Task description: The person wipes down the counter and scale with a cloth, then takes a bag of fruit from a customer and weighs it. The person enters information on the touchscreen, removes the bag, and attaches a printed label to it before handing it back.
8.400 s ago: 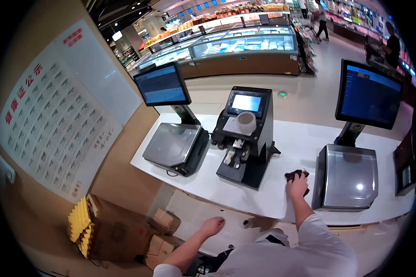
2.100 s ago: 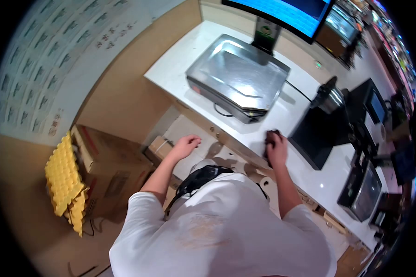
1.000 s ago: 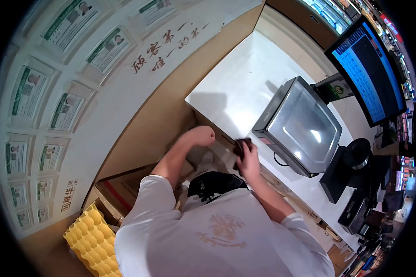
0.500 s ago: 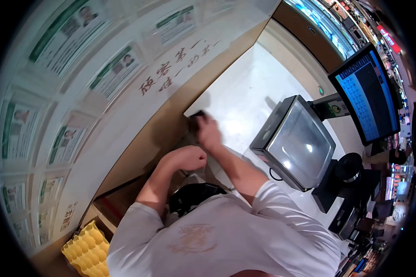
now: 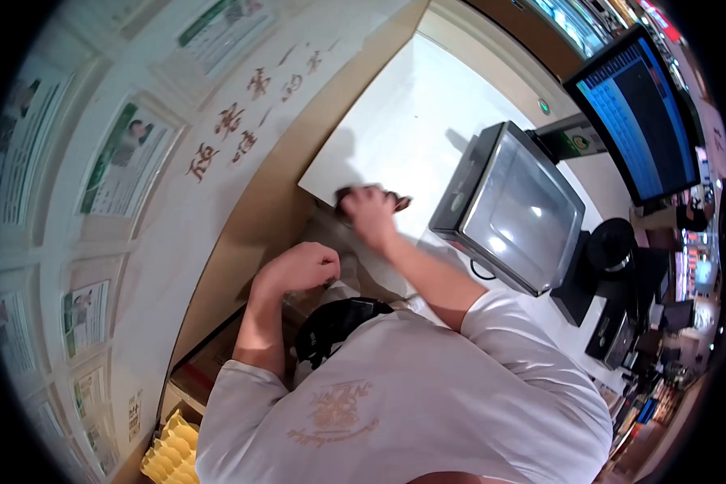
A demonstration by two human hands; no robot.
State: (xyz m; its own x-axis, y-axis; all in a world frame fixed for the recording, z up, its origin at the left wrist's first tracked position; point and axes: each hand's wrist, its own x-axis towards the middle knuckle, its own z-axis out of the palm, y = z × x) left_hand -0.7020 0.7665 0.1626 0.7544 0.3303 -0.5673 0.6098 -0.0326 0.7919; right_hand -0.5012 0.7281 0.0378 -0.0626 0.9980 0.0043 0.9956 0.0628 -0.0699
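My right hand (image 5: 369,216) presses a dark reddish-brown cloth (image 5: 401,202) onto the white counter (image 5: 415,117), close to its near left edge. Part of the cloth is covered by the fingers, and its ends stick out on both sides. My left hand (image 5: 302,266) hangs in the air off the counter's edge, curled into a loose fist with nothing seen in it. The metal-topped weighing scale (image 5: 524,214) stands on the counter to the right of my right hand.
A touchscreen monitor (image 5: 641,117) rises on a stand behind the scale. Black counter equipment (image 5: 613,246) sits right of it. A beige partition with a panel of cards (image 5: 125,161) borders the left. Yellow egg trays (image 5: 172,452) lie at the lower left.
My right hand has slid the cloth along the counter's edge to the right, and more of the cloth shows. The view has shifted; my left hand stays curled.
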